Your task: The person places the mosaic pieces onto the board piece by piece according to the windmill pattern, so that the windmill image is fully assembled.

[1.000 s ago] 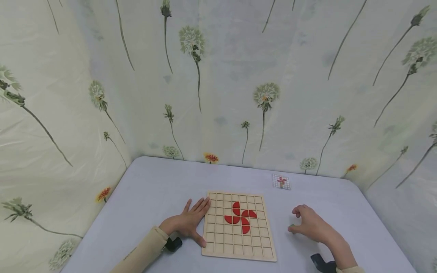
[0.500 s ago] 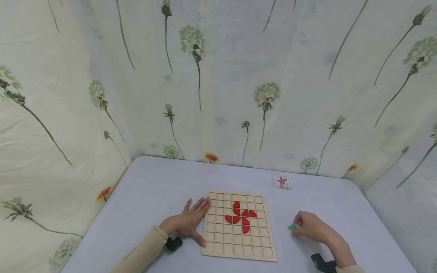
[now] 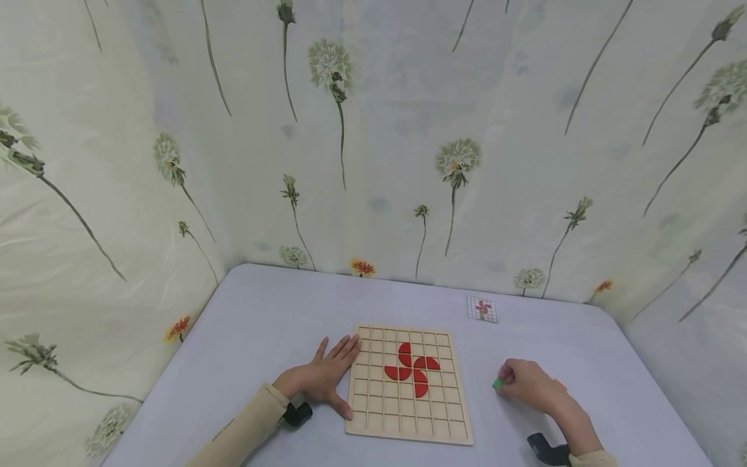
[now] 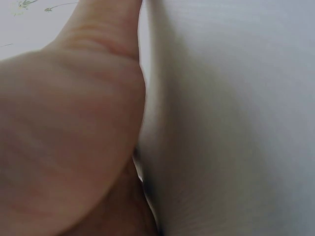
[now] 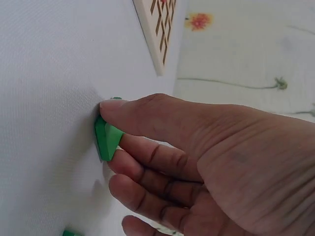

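My left hand (image 3: 324, 376) lies spread at the left edge of a wooden grid board (image 3: 373, 425), fingertips and thumb right at its rim. Red curved pieces (image 3: 420, 376) form a pinwheel in the board's middle squares. To the right of the board, my right hand (image 3: 528, 384) pinches a small green piece (image 5: 109, 140) between thumb and fingers, close over the table. The fingers partly cover its shape. In the left wrist view, the left palm (image 4: 64, 137) fills one side and the board is hidden.
A small pattern card (image 3: 482, 309) with a red pinwheel on a grid lies behind the board. An orange piece (image 3: 561, 384) peeks out behind the right hand. Another green piece (image 5: 71, 233) shows at the bottom of the right wrist view. Floral cloth (image 3: 385, 162) hangs behind the table.
My right thumb and fingers have closed on the green piece, and it has tilted in the grip. The orange piece has come into view behind that hand. The left hand has stayed put.
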`<state>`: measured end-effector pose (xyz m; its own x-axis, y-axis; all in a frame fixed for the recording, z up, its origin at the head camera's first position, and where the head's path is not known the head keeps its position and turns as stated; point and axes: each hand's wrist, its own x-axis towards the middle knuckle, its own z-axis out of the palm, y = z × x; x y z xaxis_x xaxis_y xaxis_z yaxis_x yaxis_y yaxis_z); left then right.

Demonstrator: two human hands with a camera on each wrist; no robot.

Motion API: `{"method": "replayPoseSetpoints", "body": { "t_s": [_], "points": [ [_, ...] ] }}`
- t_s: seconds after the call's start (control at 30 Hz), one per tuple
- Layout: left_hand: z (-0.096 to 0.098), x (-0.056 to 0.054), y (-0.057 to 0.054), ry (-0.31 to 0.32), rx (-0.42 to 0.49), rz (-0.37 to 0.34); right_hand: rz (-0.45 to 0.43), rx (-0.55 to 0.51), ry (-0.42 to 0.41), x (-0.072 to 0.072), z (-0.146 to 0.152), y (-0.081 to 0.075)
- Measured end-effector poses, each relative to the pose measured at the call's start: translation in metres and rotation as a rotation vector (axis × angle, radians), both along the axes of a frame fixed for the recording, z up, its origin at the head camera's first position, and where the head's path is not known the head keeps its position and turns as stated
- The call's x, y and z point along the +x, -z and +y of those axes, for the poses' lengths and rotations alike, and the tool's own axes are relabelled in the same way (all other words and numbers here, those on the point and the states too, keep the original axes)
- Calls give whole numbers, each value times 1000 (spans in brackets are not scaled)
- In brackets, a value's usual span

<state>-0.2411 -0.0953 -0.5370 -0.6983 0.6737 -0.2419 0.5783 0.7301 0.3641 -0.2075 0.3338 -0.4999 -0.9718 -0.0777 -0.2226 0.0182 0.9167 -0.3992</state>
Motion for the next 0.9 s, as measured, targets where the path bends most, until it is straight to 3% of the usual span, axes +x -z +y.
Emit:
{"method": "replayPoseSetpoints", "body": {
  "t_s": [0.23,0.5,0.9],
  "points": [
    [0,0,0,-1,6,-3,16,20,-1,-2,-3,0],
    [0,1,-1,2,11,-1,102,-22,-11,-7,-17,2],
    [0,-1,1,14,13,5,167,-121,-65,-5,-70,-11]
  ]
}}
